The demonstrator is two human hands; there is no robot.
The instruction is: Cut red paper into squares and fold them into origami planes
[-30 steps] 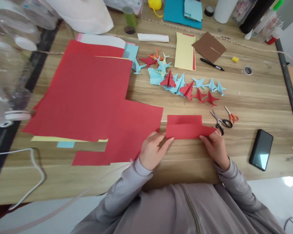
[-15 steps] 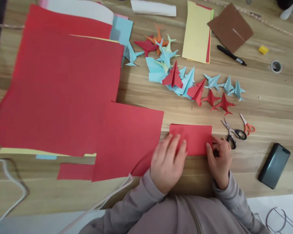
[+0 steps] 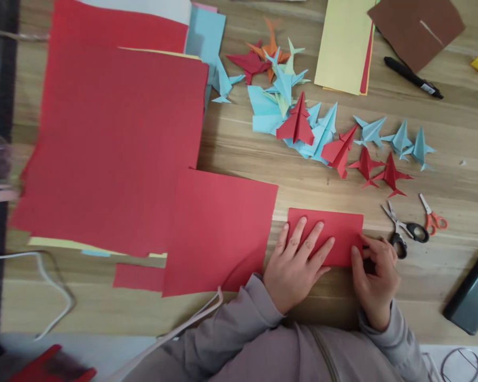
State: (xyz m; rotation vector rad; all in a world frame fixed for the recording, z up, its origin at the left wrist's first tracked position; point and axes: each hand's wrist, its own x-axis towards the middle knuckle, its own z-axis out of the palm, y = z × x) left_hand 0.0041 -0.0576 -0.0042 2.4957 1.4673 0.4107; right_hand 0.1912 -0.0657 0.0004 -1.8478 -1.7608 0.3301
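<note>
Two hands: your left hand lies with fingers spread on the red paper; your right hand pinches its right edge.
Red paper: near side of the table, between square sheet and black scissors.
Skew risk: your right fingers tugging unevenly could slide it crooked.

One head-worn camera looks forward and steeply down, from fairly close above, at the wooden table

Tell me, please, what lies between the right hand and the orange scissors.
The black-handled scissors lie between the right hand and the orange scissors, in the head view.
</note>
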